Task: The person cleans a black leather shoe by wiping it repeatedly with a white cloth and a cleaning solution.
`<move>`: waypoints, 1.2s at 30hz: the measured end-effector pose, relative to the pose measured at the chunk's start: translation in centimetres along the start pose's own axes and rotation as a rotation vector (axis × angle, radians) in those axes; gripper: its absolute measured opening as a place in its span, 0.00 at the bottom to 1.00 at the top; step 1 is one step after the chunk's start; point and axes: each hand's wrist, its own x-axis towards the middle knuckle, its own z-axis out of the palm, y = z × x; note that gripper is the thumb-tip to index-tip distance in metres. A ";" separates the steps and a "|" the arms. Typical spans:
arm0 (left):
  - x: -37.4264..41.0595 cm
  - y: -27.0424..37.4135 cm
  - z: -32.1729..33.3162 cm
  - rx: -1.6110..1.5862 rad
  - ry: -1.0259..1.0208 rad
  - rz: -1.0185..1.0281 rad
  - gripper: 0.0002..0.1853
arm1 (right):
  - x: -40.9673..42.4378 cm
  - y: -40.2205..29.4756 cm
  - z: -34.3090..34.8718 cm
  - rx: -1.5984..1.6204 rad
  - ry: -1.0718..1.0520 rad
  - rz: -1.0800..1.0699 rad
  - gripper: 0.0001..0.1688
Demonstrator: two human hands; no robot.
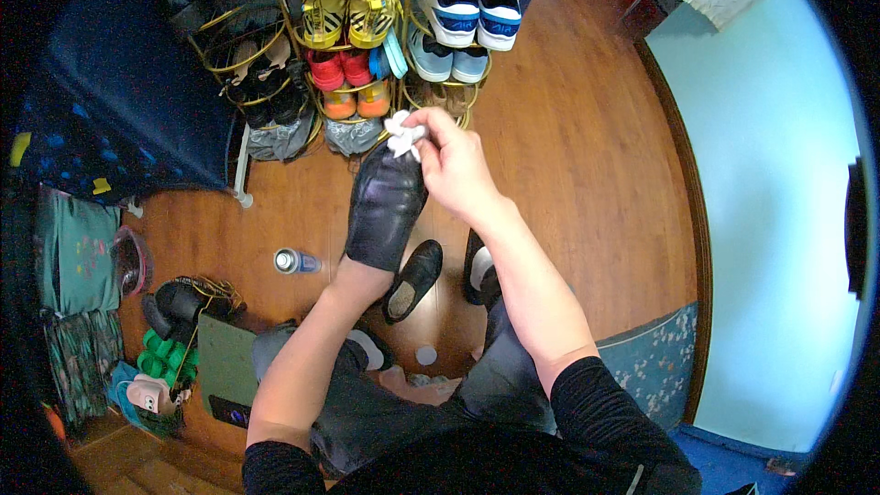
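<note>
A black leather shoe (386, 199) is held up in front of me, toe pointing away. My left hand (368, 280) is inside its opening; the fingers are hidden by the shoe. Pinched between the thumb and fingers of my right hand (457, 161) is a crumpled white tissue or cloth (404, 134), at the shoe's toe. Another black shoe (414, 280) lies on the wooden floor below, just right of my left wrist. A spray can (297, 261) with a silvery top lies or stands on the floor to the left.
Gold wire shoe racks (354, 86) full of shoes stand ahead. On the left are a dark blue fabric cover (137, 96), a green box (227, 364) and green slippers (165, 356). A floral mat (653, 364) lies at the right, beside a pale blue wall (770, 206).
</note>
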 end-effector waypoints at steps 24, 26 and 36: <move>-1.9 -4.2 -0.5 0.052 -0.145 -0.077 0.27 | -0.9 2.1 -1.0 0.099 0.006 0.130 0.16; -2.4 -4.9 -0.6 0.054 -0.149 -0.082 0.29 | -1.2 2.7 -0.9 0.105 -0.030 0.095 0.16; -2.1 -2.7 -2.4 -0.090 -0.176 -0.191 0.30 | -0.7 2.8 -0.1 0.258 0.012 0.187 0.15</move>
